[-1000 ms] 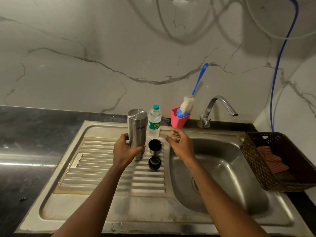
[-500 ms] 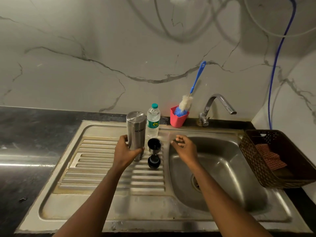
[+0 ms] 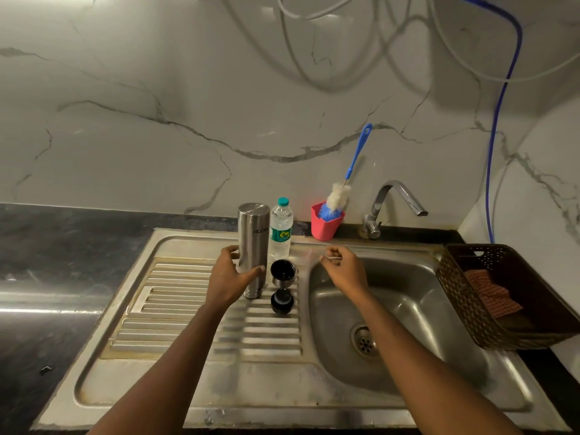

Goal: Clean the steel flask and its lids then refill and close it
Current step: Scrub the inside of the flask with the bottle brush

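Note:
The steel flask [image 3: 253, 243] stands upside down on the ribbed drainboard [image 3: 188, 309], its logo inverted. My left hand [image 3: 227, 277] grips its lower part, thumb on the right side. Just right of it stand a steel cup lid [image 3: 282, 271], open side up, and a black inner lid [image 3: 281, 302] in front of that. My right hand [image 3: 343, 270] hovers over the back left edge of the sink basin [image 3: 423, 309] with fingers loosely curled and nothing in it. A small water bottle [image 3: 281, 227] with a teal cap stands behind the flask.
A pink cup [image 3: 324, 226] holding a blue-handled bottle brush [image 3: 348, 180] stands beside the tap [image 3: 392, 205]. A brown basket [image 3: 508, 293] with a checked cloth sits at the right. Dark counter [image 3: 62, 277] lies to the left.
My right hand drew its fingers in from an open spread to a loose curl. My left hand stayed on the flask. The view shifted slightly.

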